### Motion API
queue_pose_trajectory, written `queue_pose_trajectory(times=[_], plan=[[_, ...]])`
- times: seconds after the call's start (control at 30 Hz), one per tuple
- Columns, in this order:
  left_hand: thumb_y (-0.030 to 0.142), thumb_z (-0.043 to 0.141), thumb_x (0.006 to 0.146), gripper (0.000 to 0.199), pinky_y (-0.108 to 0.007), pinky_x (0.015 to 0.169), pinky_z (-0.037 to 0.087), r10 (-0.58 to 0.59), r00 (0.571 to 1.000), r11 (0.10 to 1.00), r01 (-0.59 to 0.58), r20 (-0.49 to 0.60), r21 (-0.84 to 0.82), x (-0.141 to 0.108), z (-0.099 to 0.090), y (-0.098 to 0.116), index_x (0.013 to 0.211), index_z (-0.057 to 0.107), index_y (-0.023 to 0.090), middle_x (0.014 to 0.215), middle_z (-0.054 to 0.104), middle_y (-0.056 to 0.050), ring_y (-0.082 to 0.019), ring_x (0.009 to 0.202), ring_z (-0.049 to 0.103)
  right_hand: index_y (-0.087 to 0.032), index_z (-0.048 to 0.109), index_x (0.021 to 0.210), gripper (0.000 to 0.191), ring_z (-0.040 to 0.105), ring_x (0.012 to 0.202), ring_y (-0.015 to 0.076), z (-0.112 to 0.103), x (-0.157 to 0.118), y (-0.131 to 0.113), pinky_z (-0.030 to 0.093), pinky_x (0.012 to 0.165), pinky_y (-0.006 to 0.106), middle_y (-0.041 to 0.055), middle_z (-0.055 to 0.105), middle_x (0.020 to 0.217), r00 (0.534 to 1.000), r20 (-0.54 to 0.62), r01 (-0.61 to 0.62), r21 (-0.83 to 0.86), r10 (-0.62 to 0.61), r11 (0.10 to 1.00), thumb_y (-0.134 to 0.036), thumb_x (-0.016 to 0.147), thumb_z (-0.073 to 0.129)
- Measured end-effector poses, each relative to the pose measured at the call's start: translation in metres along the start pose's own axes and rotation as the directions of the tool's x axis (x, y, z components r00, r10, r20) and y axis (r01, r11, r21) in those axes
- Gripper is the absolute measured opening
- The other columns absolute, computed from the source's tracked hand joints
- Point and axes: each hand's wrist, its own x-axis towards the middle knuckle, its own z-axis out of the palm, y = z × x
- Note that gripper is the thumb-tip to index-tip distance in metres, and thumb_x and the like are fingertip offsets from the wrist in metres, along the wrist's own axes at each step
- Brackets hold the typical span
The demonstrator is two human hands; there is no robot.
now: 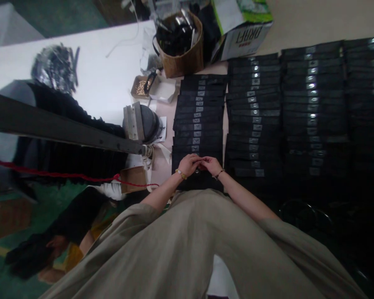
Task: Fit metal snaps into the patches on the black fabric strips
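My left hand (189, 163) and my right hand (212, 165) meet at the fingertips, close to my body. Both are closed in a pinch; whatever lies between the fingers is too small and blurred to make out. Beneath them runs a column of overlapping flat black pieces (183, 113), each with a small pale label or fitting in a line down the middle. A tiny shiny spot shows just below my fingers. A bead bracelet is on my left wrist and a dark band on my right.
More columns of black pieces (269, 135) lie to the right. Beyond them stand a round brown container (182, 62) of dark items and a printed carton (244, 41). Left are a small box of brass-coloured bits (141, 87), a metal bar (65, 124) and a person in black (77, 216).
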Motion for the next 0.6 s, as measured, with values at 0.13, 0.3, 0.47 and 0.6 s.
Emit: queue_pose_trajectory(times=[0.13, 0.3, 0.47, 0.6], plan=[[0.017, 0.066, 0.088, 0.025, -0.029, 0.088, 0.053, 0.062, 0.993, 0.990, -0.048, 0.105, -0.134, 0.004, -0.014, -0.006, 0.111, 0.075, 0.021, 0.101, 0.074, -0.004, -0.017, 0.093, 0.068, -0.015, 0.066, 0.075, 0.027, 0.059, 0.045, 0.0086, -0.003, -0.002, -0.003, 0.045, 0.042, 0.017, -0.0007, 0.068, 0.058, 0.998, 0.062, 0.004, -0.109, 0.002, 0.994, -0.034, 0.067, 0.083], [0.020, 0.070, 0.085, 0.023, -0.030, 0.085, 0.053, 0.061, 0.985, 0.998, -0.056, 0.160, -0.030, 0.013, -0.022, -0.006, 0.108, 0.076, 0.021, 0.099, 0.075, -0.004, -0.018, 0.088, 0.068, -0.016, 0.065, 0.072, 0.035, 0.056, 0.044, 0.0074, -0.006, -0.004, -0.008, 0.043, 0.041, 0.017, -0.0016, 0.066, 0.056, 0.997, 0.080, 0.017, -0.120, -0.008, 0.993, -0.044, 0.065, 0.083], [0.023, 0.068, 0.089, 0.016, -0.032, 0.090, 0.053, 0.002, 0.994, 0.997, -0.010, 0.106, 0.076, 0.015, -0.016, -0.006, 0.102, 0.076, 0.022, 0.100, 0.075, -0.004, -0.019, 0.097, 0.068, -0.016, 0.068, 0.078, 0.034, 0.060, 0.049, 0.0089, -0.004, -0.002, -0.010, 0.046, 0.044, 0.018, 0.0012, 0.070, 0.065, 0.999, 0.037, -0.028, -0.038, 0.029, 0.999, -0.046, 0.067, 0.081], [0.025, 0.068, 0.089, 0.021, -0.034, 0.093, 0.053, 0.022, 0.999, 0.998, -0.024, 0.045, 0.055, 0.013, -0.007, -0.011, 0.109, 0.074, 0.022, 0.107, 0.074, -0.004, -0.019, 0.102, 0.066, -0.016, 0.068, 0.077, 0.030, 0.059, 0.048, 0.0090, -0.003, -0.001, -0.009, 0.046, 0.044, 0.018, 0.0012, 0.069, 0.063, 0.997, 0.013, -0.073, 0.004, 0.073, 0.997, -0.044, 0.071, 0.078]])
